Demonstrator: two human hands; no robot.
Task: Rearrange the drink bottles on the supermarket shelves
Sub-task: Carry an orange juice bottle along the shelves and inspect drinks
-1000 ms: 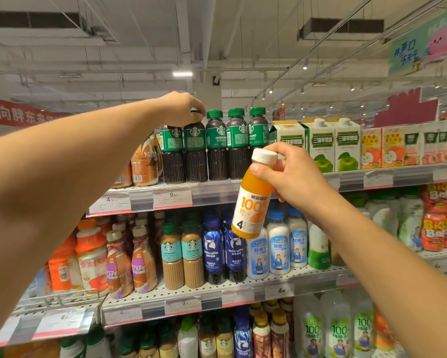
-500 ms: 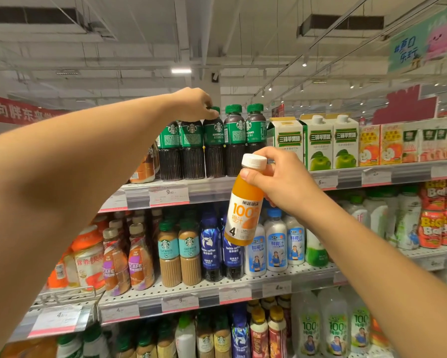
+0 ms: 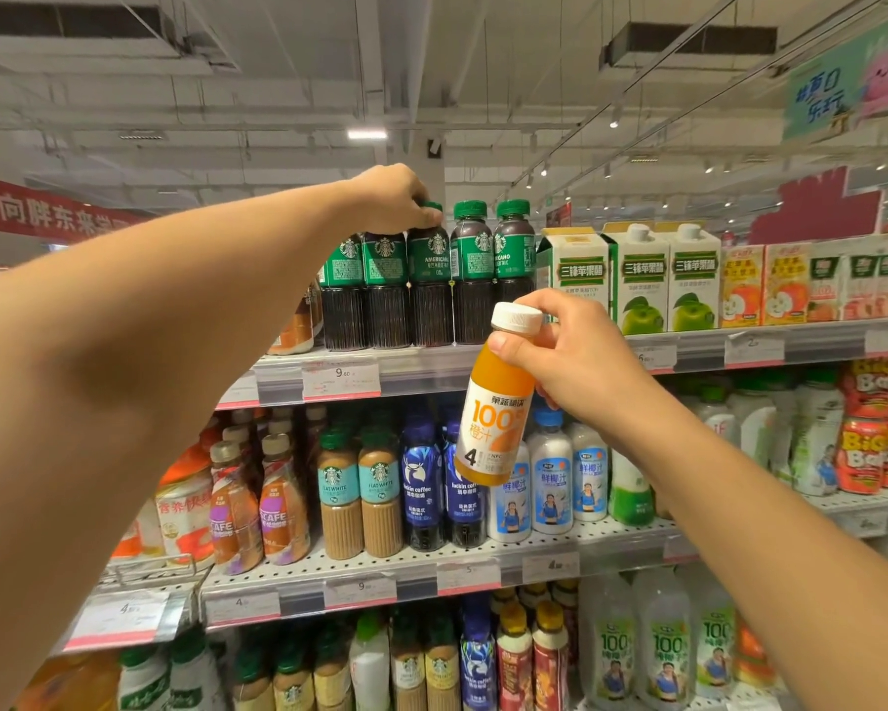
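Orange juice bottle: white cap, tilted, held by its neck in right hand, before top shelf front edge. Left hand: fingers curled over green-capped coffee bottle on that shelf.

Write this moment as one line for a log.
left hand: grips top of a green-capped coffee bottle on top shelf | right hand: holds orange juice bottle by neck, off shelf

A supermarket drinks aisle: tiered metal shelves with price tags along their front edges hold rows of green-capped bottled coffee, apple vinegar cartons and coconut juice bottles, beneath an open ceiling hung with a red banner.
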